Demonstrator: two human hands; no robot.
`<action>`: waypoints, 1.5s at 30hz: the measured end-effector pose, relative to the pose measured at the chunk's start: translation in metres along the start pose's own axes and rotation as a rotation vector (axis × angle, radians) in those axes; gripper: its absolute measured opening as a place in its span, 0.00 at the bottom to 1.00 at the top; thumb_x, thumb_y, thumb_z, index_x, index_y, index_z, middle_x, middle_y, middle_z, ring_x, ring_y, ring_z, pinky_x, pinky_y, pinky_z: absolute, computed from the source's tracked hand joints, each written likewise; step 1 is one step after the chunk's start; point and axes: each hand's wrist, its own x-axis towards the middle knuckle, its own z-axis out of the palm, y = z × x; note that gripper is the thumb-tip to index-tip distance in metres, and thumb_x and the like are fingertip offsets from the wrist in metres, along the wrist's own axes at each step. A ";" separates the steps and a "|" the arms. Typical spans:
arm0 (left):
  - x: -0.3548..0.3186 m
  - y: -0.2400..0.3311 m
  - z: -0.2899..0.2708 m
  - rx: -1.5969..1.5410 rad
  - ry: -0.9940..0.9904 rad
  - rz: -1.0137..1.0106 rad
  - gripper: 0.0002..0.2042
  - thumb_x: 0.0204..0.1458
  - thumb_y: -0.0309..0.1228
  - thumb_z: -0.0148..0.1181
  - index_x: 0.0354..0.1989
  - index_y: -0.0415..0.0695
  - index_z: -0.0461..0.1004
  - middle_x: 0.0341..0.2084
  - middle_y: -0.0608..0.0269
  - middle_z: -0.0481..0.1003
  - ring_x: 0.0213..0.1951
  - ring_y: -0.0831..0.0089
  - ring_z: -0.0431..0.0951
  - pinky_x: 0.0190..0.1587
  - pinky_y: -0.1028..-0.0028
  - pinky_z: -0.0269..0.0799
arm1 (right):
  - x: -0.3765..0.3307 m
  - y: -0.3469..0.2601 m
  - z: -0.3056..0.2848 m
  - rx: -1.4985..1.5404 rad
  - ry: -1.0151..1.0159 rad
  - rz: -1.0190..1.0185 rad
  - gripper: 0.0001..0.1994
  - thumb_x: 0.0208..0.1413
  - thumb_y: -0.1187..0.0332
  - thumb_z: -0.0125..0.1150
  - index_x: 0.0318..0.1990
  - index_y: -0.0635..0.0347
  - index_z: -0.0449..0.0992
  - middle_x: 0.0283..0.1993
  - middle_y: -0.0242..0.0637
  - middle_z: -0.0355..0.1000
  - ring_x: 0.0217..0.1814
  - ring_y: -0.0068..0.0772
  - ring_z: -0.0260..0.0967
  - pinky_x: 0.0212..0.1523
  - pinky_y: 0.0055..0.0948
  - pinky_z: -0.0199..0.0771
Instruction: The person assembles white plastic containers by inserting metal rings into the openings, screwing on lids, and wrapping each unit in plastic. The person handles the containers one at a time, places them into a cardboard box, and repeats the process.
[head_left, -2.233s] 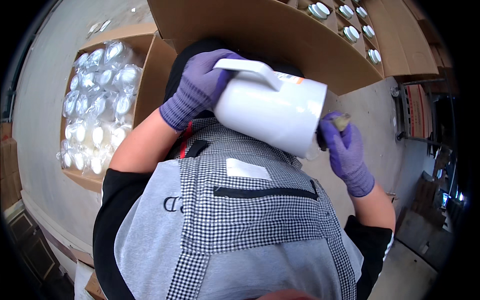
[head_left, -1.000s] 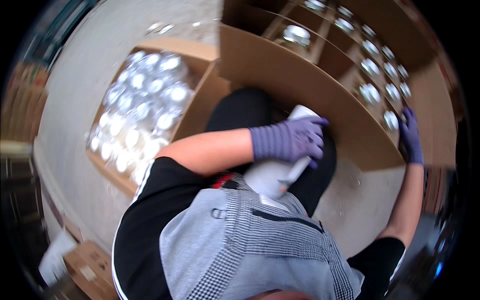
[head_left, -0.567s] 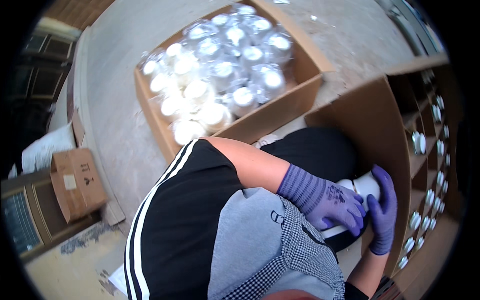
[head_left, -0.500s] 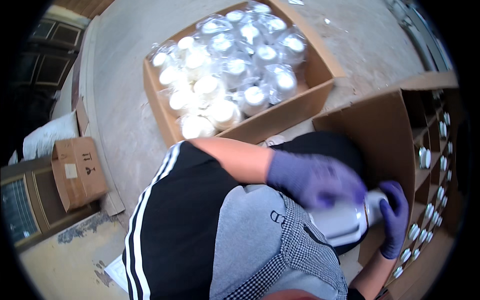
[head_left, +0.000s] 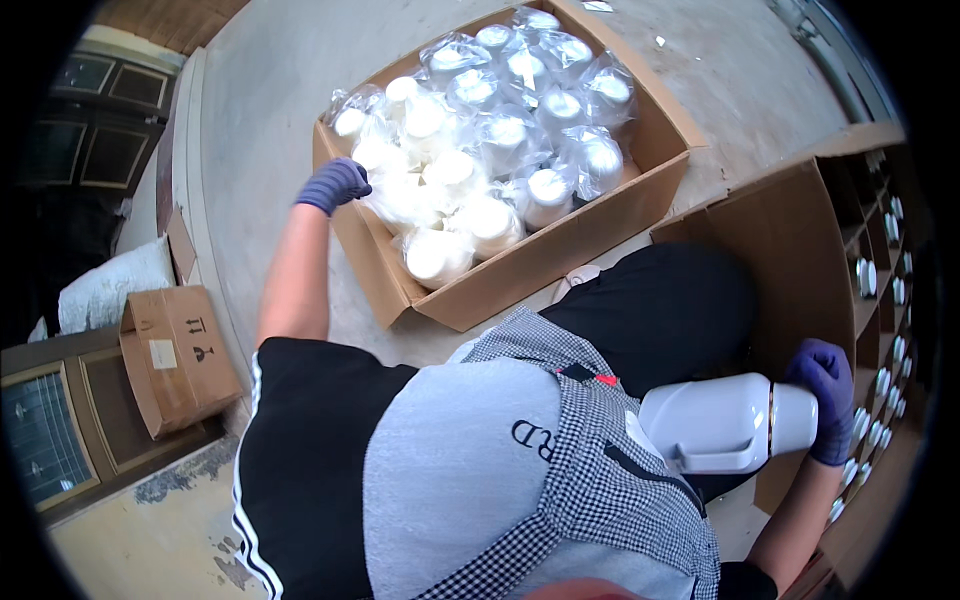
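While the checked apron (head_left: 600,470) fills the near field, the right hand (head_left: 826,398), in a purple glove, grips the top end of a white jug (head_left: 722,424) lying on its side against the lap. Fingers are wrapped around the jug's neck end, just past a thin gold band; the jug's handle faces down toward the apron.

Just beyond the right hand stands a partitioned carton (head_left: 850,290) (cells hold small white pieces, seen end on, too small to identify further). Its near wall is just beside the jug.

Further out, the left arm extends to an open cardboard box (head_left: 560,255) on the concrete floor (head_left: 270,90). The left hand (head_left: 335,184), also purple-gloved, rests at the box's left rim, touching the plastic-wrapped white pieces (head_left: 480,150) packed inside. Fingers are curled; whether they grip a wrapper cannot be told.

At far left, a small closed carton (head_left: 178,355) sits well apart from the open box.
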 end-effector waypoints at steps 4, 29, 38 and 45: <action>-0.087 0.111 -0.130 -0.764 -0.235 0.400 0.10 0.51 0.31 0.70 0.34 0.36 0.79 0.26 0.66 0.79 0.28 0.79 0.77 0.35 0.77 0.76 | -0.012 0.023 0.002 0.124 -0.054 0.132 0.13 0.53 0.63 0.60 0.22 0.63 0.74 0.22 0.28 0.70 0.25 0.19 0.65 0.28 0.23 0.66; -0.121 0.531 -0.157 -0.941 0.646 1.330 0.17 0.41 0.32 0.70 0.41 0.39 0.79 0.37 0.54 0.80 0.42 0.60 0.81 0.49 0.66 0.75 | -0.010 0.022 0.013 0.652 0.324 -0.785 0.45 0.54 0.47 0.66 0.73 0.58 0.52 0.69 0.43 0.61 0.67 0.40 0.63 0.70 0.43 0.60; -0.124 0.501 -0.118 -0.786 -0.265 1.285 0.15 0.55 0.38 0.64 0.40 0.36 0.80 0.29 0.60 0.80 0.31 0.73 0.79 0.39 0.72 0.75 | -0.066 0.095 0.069 0.363 0.877 -0.366 0.14 0.64 0.63 0.61 0.47 0.66 0.78 0.45 0.33 0.76 0.48 0.23 0.72 0.54 0.25 0.70; -0.147 0.443 -0.089 -1.210 -0.701 1.579 0.16 0.55 0.39 0.63 0.40 0.35 0.80 0.34 0.58 0.80 0.42 0.68 0.79 0.54 0.68 0.71 | -0.149 -0.005 0.093 0.400 0.064 -0.573 0.13 0.34 0.72 0.78 0.29 0.63 0.81 0.36 0.42 0.77 0.39 0.42 0.74 0.40 0.34 0.72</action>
